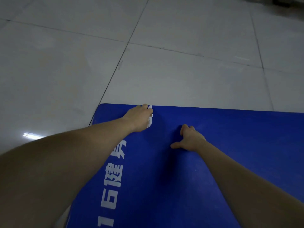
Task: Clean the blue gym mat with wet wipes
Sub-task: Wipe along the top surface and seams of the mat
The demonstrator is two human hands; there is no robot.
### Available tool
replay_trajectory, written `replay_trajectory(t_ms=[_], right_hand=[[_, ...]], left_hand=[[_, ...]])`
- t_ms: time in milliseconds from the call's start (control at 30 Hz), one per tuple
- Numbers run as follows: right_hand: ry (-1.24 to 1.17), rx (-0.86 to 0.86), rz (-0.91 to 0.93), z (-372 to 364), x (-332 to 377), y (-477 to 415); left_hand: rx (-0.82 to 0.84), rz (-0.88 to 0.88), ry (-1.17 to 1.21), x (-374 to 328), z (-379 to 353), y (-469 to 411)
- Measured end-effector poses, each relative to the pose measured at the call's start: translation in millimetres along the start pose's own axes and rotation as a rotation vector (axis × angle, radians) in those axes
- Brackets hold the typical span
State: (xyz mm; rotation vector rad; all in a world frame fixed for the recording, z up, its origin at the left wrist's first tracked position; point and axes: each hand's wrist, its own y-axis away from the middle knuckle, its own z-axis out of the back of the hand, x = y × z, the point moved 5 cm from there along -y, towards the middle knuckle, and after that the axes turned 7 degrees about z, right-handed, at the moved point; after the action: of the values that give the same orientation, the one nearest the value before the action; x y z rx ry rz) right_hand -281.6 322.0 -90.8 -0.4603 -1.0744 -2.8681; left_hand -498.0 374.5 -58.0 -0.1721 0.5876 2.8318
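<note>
The blue gym mat (230, 137) lies on the floor and fills the lower right of the head view, with white printed characters along its left side. My left hand (139, 117) is stretched out to the mat's far edge near the far left corner and presses a white wet wipe (150, 118) onto the mat; only the wipe's right edge shows from under the hand. My right hand (189, 139) rests on the mat closer to me, thumb spread to the left, fingers bent down against the surface, holding nothing.
Pale grey floor tiles (181, 66) with dark grout lines surround the mat beyond its far and left edges. A dark blurred object (279, 1) sits at the top right corner. A bright light reflection (31, 135) shows on the floor at left.
</note>
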Motion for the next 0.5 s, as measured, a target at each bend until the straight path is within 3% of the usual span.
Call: replay_trajectory(t_ms=[233, 400, 500], right_hand=[[0.059, 0.077, -0.031, 4, 0, -13], [0.066, 0.064, -0.015, 4, 0, -16], [0.037, 0.044, -0.012, 4, -2, -14]], left_hand=[[-0.246, 0.089, 0.373, -11, -6, -33], [-0.259, -0.010, 0.107, -21, -20, -45], [-0.195, 0.044, 0.004, 7, -20, -46]])
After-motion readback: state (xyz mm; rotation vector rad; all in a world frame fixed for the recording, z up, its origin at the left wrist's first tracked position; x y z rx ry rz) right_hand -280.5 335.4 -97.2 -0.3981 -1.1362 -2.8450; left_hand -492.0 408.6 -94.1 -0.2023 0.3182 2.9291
